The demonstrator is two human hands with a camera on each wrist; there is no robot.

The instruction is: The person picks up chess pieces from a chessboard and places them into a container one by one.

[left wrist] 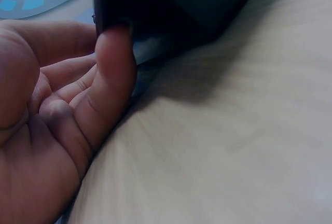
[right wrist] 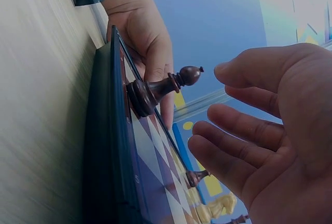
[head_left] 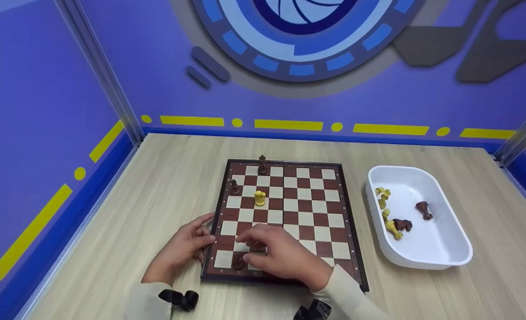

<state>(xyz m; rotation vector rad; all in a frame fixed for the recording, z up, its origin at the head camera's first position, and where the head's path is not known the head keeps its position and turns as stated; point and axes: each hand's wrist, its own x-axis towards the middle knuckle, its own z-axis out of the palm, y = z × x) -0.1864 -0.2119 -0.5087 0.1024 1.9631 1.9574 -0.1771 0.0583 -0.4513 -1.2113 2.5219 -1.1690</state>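
A brown-and-cream chessboard [head_left: 297,218] lies on the table. My left hand [head_left: 184,245] grips its left edge; in the left wrist view a fingertip [left wrist: 115,53] presses against the board's dark side. A dark bishop [right wrist: 163,89] stands upright at the board's near left corner. Beside it, my right hand [head_left: 280,255] hovers over the near rows, its loosely bent fingers apart from the bishop in the right wrist view. Farther up the board stand a yellow knight [head_left: 260,198], a dark piece [head_left: 234,187] at the left edge and a taller dark piece [head_left: 262,165] at the far edge.
To the right of the board is a white plastic tray [head_left: 456,249]. Inside lie several yellow pieces [head_left: 383,194], a dark knight [head_left: 403,225] and another dark piece [head_left: 423,210]. Blue printed walls [head_left: 201,126] border the table at the back and sides.
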